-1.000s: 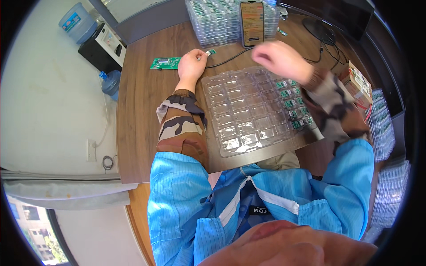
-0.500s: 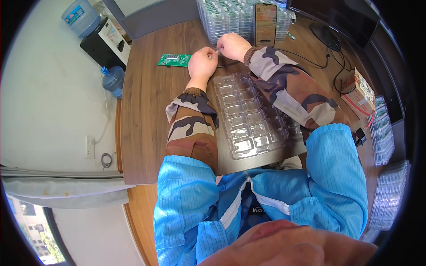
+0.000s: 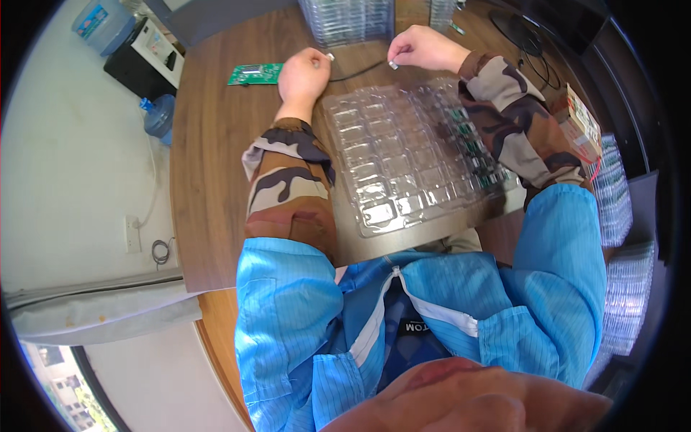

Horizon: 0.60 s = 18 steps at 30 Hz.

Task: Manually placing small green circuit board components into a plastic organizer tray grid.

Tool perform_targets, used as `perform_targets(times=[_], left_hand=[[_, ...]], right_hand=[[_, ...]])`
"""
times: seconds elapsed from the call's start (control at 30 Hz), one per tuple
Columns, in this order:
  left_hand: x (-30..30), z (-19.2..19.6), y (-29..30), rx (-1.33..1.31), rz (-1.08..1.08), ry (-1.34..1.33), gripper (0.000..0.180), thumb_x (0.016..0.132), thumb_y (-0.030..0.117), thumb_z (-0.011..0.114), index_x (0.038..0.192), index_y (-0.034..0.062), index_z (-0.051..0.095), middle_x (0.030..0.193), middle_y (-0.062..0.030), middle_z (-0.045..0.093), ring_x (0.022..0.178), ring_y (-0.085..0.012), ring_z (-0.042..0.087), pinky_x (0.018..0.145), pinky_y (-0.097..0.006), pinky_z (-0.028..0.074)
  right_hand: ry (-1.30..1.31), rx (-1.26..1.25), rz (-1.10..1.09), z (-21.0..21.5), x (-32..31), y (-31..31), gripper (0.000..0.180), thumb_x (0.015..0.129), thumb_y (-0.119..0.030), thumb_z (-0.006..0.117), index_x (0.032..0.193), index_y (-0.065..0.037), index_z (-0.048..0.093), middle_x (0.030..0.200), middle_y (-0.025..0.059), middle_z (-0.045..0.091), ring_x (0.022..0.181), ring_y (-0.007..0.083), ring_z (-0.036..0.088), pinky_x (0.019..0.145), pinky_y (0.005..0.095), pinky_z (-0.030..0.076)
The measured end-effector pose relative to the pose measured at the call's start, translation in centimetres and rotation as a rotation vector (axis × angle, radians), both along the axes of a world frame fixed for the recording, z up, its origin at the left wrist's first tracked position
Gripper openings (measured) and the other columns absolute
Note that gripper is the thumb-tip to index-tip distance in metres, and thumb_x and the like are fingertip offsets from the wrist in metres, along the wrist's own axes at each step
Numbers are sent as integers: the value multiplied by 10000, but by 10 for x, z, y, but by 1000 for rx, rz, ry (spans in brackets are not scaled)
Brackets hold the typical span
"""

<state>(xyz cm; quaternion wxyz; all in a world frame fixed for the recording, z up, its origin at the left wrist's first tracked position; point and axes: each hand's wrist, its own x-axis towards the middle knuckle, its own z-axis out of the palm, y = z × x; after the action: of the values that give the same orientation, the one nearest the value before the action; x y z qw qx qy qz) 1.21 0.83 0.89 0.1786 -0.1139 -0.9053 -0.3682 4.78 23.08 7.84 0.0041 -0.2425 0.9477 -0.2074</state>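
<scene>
Sleeves: blue over both upper arms, camouflage cuffs (image 3: 289, 176) down to the wrists.
Tray: a clear plastic tray (image 3: 389, 169) with rows of compartments lies on the table (image 3: 216, 180) between the forearms; small green boards (image 3: 471, 147) fill its right-hand part, partly shaded by the right sleeve.
Left hand: the left hand (image 3: 304, 74) is curled nearly closed beyond the tray's far left corner, a small white piece (image 3: 330, 57) showing at its fingertips.
Right hand: the right hand (image 3: 426, 49) pinches a small pale piece (image 3: 393, 65) between thumb and fingers, above the tray's far edge and apart from the left hand.
Cable: a black cable (image 3: 360, 70) runs between the hands; its ends are hidden.
Circuit board: a larger green board (image 3: 253, 74) lies just left of the left hand.
Right edge: a carton (image 3: 579, 122) near the right sleeve, more stacked trays (image 3: 626, 299) beyond the table.
Table back: a stack of clear trays (image 3: 349, 21); a dark monitor (image 3: 572, 21) to its right.
Room: a water dispenser (image 3: 147, 57) against the pale wall.
</scene>
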Motion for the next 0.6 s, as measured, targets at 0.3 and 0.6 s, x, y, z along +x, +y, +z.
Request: perform_targets(times=[0.3, 0.6], left_hand=[[-5, 0, 4, 24, -84, -22, 224, 714, 326, 575, 757, 113, 628, 712, -72, 612, 695, -252, 578, 624, -335, 446], [-3, 0, -3, 1, -54, -42, 223, 714, 323, 586, 767, 110, 630, 684, -45, 609, 669, -222, 576, 612, -318, 443]], right_hand=[[120, 72, -213, -17, 22, 73, 150, 717, -148, 567, 822, -62, 631, 760, 68, 629, 691, 188, 595, 634, 288, 464], [22, 209, 42, 7, 112, 59, 148, 698, -60, 589, 841, -18, 582, 791, 86, 567, 685, 220, 566, 620, 301, 449]])
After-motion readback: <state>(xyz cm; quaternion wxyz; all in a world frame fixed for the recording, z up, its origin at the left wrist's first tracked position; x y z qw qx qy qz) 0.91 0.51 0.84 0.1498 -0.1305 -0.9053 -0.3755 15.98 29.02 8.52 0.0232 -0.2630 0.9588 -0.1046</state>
